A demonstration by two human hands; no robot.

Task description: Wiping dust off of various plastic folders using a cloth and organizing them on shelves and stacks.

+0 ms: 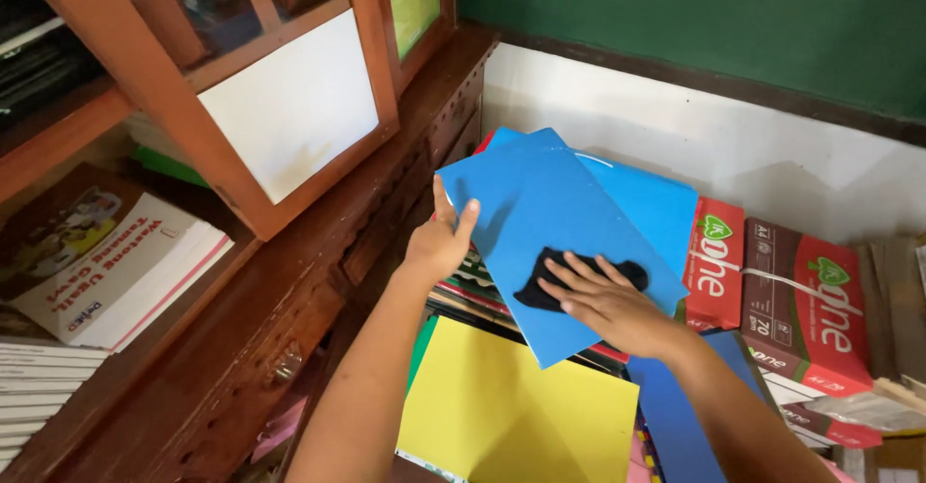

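Note:
My left hand [439,242] grips the left edge of a blue folder [540,222] and holds it tilted up over a stack of books [463,290]. With its fingers spread, my right hand [603,300] presses a black cloth [579,276] flat against the folder's blue cover, low on its right half. Behind this folder a second blue sheet [656,203] sticks out, leaning toward the white wall.
A yellow folder [511,406] and a darker blue one [675,415] lie below my arms. Red paper-ream boxes [805,300] stand at the right. A wooden cabinet [289,290] with an open glass door [280,107] fills the left, with books [106,261] on its shelf.

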